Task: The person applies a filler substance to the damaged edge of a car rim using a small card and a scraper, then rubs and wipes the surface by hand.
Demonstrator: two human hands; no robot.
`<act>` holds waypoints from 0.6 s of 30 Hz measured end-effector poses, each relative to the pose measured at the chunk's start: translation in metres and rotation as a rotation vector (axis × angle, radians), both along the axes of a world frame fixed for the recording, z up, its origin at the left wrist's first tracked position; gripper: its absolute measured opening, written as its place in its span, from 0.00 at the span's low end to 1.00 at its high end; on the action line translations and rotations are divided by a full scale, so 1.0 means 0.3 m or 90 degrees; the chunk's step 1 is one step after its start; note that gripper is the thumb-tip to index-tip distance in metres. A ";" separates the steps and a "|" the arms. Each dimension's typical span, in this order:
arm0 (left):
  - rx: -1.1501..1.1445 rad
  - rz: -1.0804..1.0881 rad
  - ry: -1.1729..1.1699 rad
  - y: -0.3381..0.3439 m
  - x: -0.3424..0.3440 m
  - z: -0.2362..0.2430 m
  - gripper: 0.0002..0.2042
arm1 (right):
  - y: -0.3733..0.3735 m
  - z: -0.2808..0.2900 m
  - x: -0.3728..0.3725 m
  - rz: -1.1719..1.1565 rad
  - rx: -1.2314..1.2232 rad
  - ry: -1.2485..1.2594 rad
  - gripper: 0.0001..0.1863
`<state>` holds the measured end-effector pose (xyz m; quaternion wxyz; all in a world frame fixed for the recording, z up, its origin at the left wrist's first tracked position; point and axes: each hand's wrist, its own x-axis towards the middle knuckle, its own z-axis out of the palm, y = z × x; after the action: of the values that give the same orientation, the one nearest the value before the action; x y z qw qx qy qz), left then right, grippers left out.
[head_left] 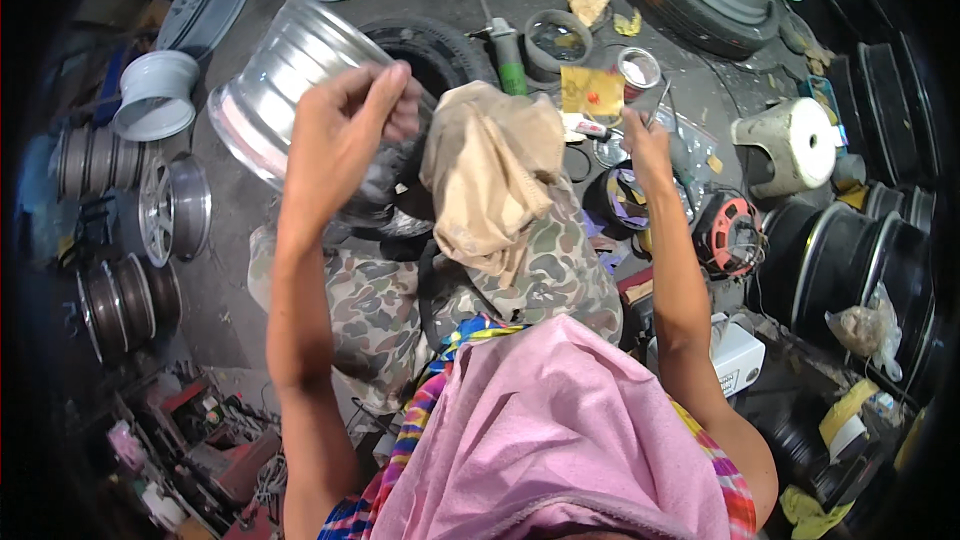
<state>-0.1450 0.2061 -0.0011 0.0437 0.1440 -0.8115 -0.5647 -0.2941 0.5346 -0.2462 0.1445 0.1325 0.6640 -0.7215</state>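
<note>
My left hand (350, 125) is raised in front of a silver wheel rim (290, 65), its fingers curled and partly smeared; what they may hold cannot be made out. The rim leans beside a black tire (435, 45) on the floor. My right hand (650, 148) is closed on a thin metal tool (660, 105), whose kind is unclear. Close to those fingers are a yellow sheet (580, 88) with a red-orange dab, a small open can (637, 68) and a white tube (585, 125). A beige cloth (500, 170) lies over my camouflage-covered lap.
A grey-and-green power tool (507, 55) and a round basin (558, 40) stand ahead. To the right are a white stool (790, 148), a red-and-black round device (730, 233) and dark rims (835, 265). More rims (175, 205) line the left. A toolbox (230, 455) sits lower left.
</note>
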 end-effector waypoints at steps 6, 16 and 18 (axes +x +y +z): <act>0.139 0.016 -0.326 0.015 0.255 -0.132 0.31 | -0.010 -0.590 0.053 0.066 0.488 0.132 0.22; 0.366 -0.020 0.184 0.163 0.225 -0.168 0.11 | 0.200 -0.468 -0.052 0.193 0.508 0.154 0.29; 0.578 0.052 0.098 0.155 0.315 -0.176 0.09 | 0.103 -0.185 0.026 0.202 0.333 0.129 0.23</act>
<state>-0.0506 0.2524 -0.0540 0.0586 0.1378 -0.4703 -0.8697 -0.2865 0.5655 -0.3017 0.1493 -0.0129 0.8504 -0.5044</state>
